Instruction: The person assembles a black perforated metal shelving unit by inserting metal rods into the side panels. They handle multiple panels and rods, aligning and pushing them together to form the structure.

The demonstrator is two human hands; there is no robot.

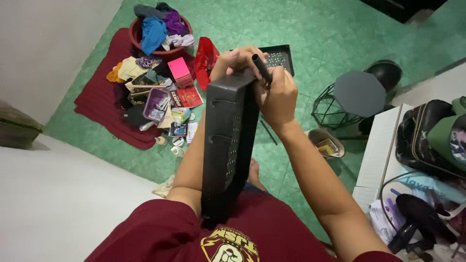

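Nearest the camera: a maroon shirt (160, 233) with a yellow crest. A black perforated panel (228, 140) stands on edge, its lower end against the chest and its upper end out by the hands.

Left hand (235, 60) wraps over the panel's top corner, fingers curled tight around the edge. Right hand (277, 97) is closed around a short black tube (261, 68), which sits at the panel's upper corner, tilted up and away (whether it is seated in the panel, cannot tell).

Beyond the hands, on the green tiled floor (301, 34): a second black perforated tray (277, 58) lying flat, partly hidden by the hands. Left of it, a red bag (206, 56), then a dark red mat (104, 104) strewn with small packets and a pink box (179, 70). Farther still, a red basin (160, 34) heaped with clothes. To the right, a wire-frame stool (354, 94) with a grey top.
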